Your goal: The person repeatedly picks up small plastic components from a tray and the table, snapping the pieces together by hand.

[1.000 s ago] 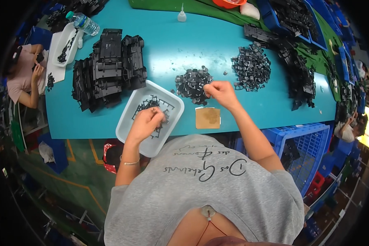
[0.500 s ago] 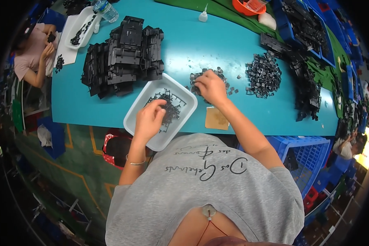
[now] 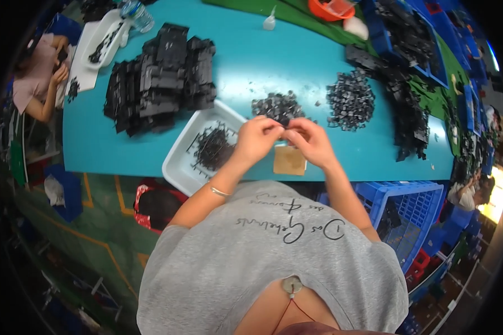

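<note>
Both hands meet above the near edge of the table, fingertips together around a small black plastic part (image 3: 285, 125). My left hand (image 3: 256, 140) pinches at it from the left, and my right hand (image 3: 313, 143) from the right; the fingers cover most of its shape. Just beyond them lies a pile of small black pieces (image 3: 275, 104). Left of my left hand, a pale plastic bin (image 3: 180, 166) contains a tangle of thin black plastic parts (image 3: 211, 147). A tan square pad (image 3: 289, 161) lies below my fingers at the table edge.
Stacked black mouldings (image 3: 162, 78) stand at the left of the teal table (image 3: 251, 61). Another pile of small pieces (image 3: 350, 100) and a row of black mouldings (image 3: 411, 111) lie right. A dropper bottle (image 3: 270, 22) stands far back. A co-worker (image 3: 36, 84) sits at left.
My left hand has left the bin and moved right; my right hand has drawn back from the small-piece pile. They now meet on a small black part. The view has shifted slightly.
</note>
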`<action>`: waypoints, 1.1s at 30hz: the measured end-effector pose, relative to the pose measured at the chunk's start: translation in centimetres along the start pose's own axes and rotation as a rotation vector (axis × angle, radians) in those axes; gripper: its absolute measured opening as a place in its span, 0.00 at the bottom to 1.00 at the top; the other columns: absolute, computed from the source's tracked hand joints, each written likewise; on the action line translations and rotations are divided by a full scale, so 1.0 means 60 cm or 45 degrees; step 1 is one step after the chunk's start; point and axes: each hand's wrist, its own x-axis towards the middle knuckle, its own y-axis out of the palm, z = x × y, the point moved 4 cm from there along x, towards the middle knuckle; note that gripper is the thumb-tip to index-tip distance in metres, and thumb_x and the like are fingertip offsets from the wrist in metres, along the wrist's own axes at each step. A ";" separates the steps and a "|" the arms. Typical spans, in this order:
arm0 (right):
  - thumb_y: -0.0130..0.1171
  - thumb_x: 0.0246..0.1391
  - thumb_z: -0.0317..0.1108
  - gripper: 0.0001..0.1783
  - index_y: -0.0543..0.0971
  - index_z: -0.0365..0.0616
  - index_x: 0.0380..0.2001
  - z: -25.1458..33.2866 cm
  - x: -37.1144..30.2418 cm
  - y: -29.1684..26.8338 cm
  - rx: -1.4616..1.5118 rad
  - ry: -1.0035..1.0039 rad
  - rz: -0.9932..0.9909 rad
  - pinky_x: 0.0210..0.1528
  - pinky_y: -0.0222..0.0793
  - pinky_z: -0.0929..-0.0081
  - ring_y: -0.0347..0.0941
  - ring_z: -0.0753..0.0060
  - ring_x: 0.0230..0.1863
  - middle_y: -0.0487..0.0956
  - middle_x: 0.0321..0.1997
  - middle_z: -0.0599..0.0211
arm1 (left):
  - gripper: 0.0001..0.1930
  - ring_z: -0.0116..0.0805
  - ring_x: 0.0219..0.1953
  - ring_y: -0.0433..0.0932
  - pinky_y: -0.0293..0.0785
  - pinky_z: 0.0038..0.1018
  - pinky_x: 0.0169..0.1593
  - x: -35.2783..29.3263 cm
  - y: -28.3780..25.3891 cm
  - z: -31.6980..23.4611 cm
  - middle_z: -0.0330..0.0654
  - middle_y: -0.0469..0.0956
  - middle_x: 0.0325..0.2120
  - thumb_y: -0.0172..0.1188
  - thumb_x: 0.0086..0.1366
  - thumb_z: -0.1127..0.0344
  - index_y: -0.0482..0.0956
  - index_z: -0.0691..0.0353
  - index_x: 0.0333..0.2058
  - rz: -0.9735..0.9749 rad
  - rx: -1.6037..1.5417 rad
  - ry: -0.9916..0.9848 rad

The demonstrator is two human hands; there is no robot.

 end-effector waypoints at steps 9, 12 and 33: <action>0.60 0.42 0.29 0.06 0.76 0.37 0.22 0.032 -0.049 -0.021 -0.914 0.047 0.515 0.21 0.60 0.76 0.65 0.72 0.17 0.73 0.17 0.63 | 0.11 0.37 0.16 0.72 0.64 0.31 0.21 -0.087 0.056 -0.008 0.43 0.73 0.13 0.61 0.49 0.58 0.79 0.61 0.23 0.457 0.107 -0.087; 0.60 0.41 0.27 0.08 0.74 0.34 0.17 0.008 -0.047 -0.014 0.130 0.270 0.507 0.24 0.59 0.78 0.66 0.76 0.23 0.73 0.20 0.64 | 0.09 0.20 0.14 0.64 0.59 0.23 0.18 -0.089 0.036 -0.009 0.34 0.68 0.10 0.61 0.50 0.64 0.77 0.64 0.20 0.442 -0.507 -0.143; 0.63 0.37 0.37 0.08 0.77 0.45 0.17 0.029 0.085 0.068 -1.679 -0.580 -0.004 0.27 0.65 0.64 0.70 0.58 0.27 0.70 0.20 0.63 | 0.20 0.45 0.31 0.73 0.70 0.35 0.31 -0.143 -0.191 0.031 0.43 0.67 0.35 0.62 0.44 0.73 0.74 0.60 0.40 -0.039 0.978 -0.076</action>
